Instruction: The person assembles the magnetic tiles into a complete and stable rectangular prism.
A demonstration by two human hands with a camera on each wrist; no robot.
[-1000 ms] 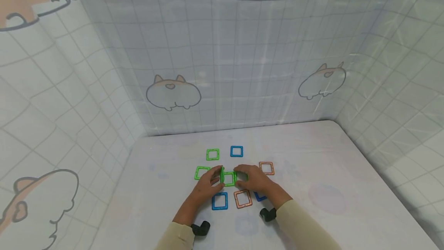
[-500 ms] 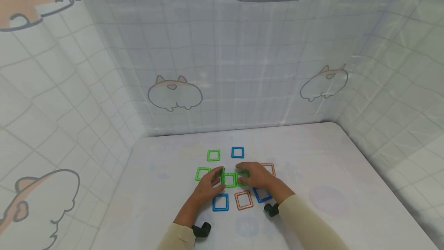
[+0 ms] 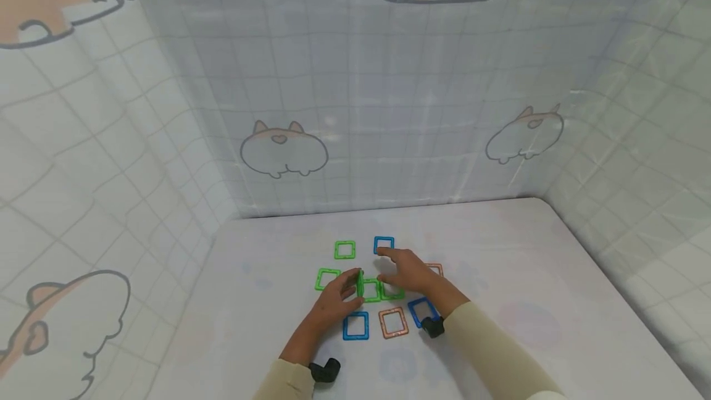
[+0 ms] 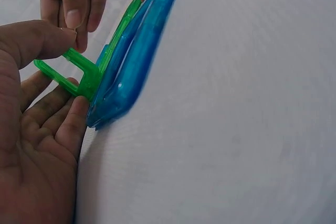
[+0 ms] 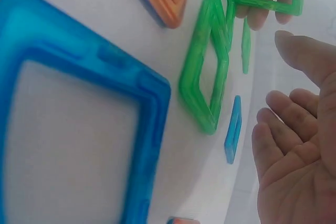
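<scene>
My left hand (image 3: 336,301) holds an upright green square magnetic tile (image 3: 360,286) between thumb and fingers; the left wrist view shows the thumb on the upper end of this tile (image 4: 90,77). At its foot lies a flat green tile (image 3: 371,300), joined on the right to another flat green tile (image 3: 394,296). My right hand (image 3: 413,273) hovers over that right tile with fingers spread and nothing between them. Its fingertips overlap the far blue tile (image 3: 384,239) in the head view, but in the right wrist view the blue tile (image 5: 233,129) is apart from the fingers.
Loose square tiles lie around: green ones at the back (image 3: 345,257) and left (image 3: 318,279), a blue one (image 3: 356,337) and an orange one (image 3: 394,334) in front, a blue one (image 3: 413,315) under the right wrist. An orange tile (image 3: 435,265) is partly hidden. A patterned curtain (image 3: 355,141) encloses the table.
My right hand has let go of the right flat green tile and moved away toward the far blue tile. My left hand stays at the upright green tile.
</scene>
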